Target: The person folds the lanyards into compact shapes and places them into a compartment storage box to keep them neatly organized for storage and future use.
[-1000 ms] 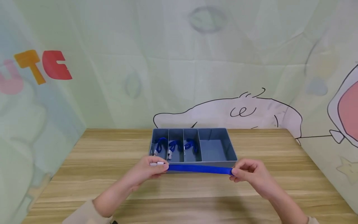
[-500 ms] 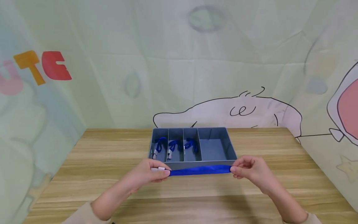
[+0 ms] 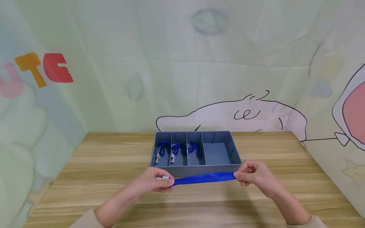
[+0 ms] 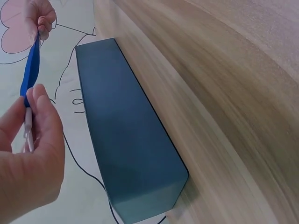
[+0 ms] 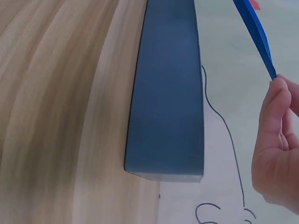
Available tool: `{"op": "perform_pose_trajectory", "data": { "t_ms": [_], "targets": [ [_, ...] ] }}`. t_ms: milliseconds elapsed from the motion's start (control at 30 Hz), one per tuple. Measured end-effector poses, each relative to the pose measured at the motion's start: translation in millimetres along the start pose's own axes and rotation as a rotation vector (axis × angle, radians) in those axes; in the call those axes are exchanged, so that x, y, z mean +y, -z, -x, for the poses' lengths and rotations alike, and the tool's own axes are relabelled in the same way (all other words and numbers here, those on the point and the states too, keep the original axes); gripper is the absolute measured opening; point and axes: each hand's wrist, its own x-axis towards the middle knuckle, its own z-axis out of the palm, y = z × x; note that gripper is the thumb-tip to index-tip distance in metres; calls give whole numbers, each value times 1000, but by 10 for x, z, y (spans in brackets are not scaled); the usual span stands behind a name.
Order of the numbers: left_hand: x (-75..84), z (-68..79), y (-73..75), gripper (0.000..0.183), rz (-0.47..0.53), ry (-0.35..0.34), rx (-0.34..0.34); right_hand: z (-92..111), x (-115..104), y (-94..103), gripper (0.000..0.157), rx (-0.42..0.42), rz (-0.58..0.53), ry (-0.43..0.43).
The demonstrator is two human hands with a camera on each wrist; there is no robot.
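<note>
A blue lanyard (image 3: 203, 178) is stretched between both hands in front of the divided box. Its white clip end (image 4: 28, 125) lies within my left hand (image 3: 155, 180), whose thumb and fingers pinch the strap beside it. At the other end my right hand (image 3: 255, 175) pinches the strap between thumb and fingertips. Behind them stands the grey-blue box (image 3: 196, 169). Three coiled blue lanyards, a left one (image 3: 163, 148), a middle one (image 3: 178, 148) and a right one (image 3: 194, 148), lie in its narrow compartments. In the right wrist view, the lanyard slants up from my right fingertips (image 5: 279, 84).
The box's wide right compartment (image 3: 219, 152) shows its bare floor. Under everything is a wood-grain table (image 3: 114, 148), bordered at the back and sides by a printed cloth (image 3: 176, 79).
Both hands have come slightly lower and nearer with the lanyard, away from the box. The strap hangs a little looser and slopes more, its left end now lower.
</note>
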Motion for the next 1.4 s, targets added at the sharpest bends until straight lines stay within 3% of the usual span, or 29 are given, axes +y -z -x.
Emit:
{"op": "perform_pose_trajectory", "data": {
  "t_ms": [100,233,500,800,1000,1400],
  "targets": [
    [-21,-18,-10,28,11,10,24,-28,37,-8,15,7,-42,-49],
    [-57,-55,-36,26,24,24,72,-95,58,-64,19,59,10,-126],
    [-51,-136,-141,26,95,75,131,-186,-20,-160,23,110,75,-138],
    [37,-192,-283,28,122,69,137,-246,-179,-290,21,95,66,-179],
    [96,-239,-406,26,187,34,115,-283,-263,-399,20,55,40,-158],
    [155,-339,-635,26,208,13,135,-338,-342,-647,18,-2,-28,-144]
  ]
}}
